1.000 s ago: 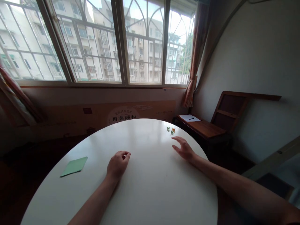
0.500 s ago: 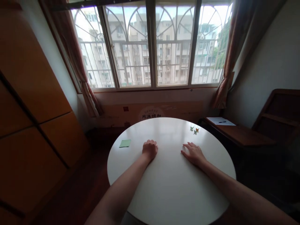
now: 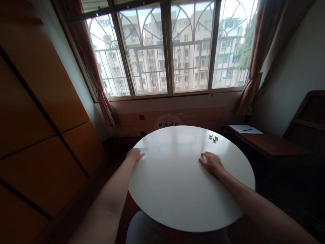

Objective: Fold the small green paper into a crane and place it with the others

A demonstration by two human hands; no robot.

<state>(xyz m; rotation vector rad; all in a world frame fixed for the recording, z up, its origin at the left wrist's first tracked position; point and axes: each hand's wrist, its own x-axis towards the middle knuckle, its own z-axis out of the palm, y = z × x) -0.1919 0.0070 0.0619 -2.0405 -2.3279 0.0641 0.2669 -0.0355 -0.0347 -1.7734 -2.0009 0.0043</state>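
Note:
My left hand (image 3: 134, 155) is at the left rim of the round white table (image 3: 175, 189), closed on a small green sheet of paper (image 3: 143, 150). The thumb lies along the paper's near edge, while the other fingers and the left part of the sheet are partly hidden. On the right half of the tabletop rests my right hand (image 3: 211, 162), palm down, fingers loosely spread and holding nothing. Beyond it, three small folded paper figures (image 3: 213, 138) stand close together near the far right rim, apart from the hand.
A low wooden surface (image 3: 276, 142) to the right of the table carries a white sheet (image 3: 245, 129) with a dark pen (image 3: 247, 130). A wooden cabinet (image 3: 73, 145) stands at the left. Past the table is a printed cardboard panel (image 3: 195, 118) under the barred window.
My left hand has moved left from the middle of the table to the green paper. The right hand stays nearly in place. The view has shifted slightly.

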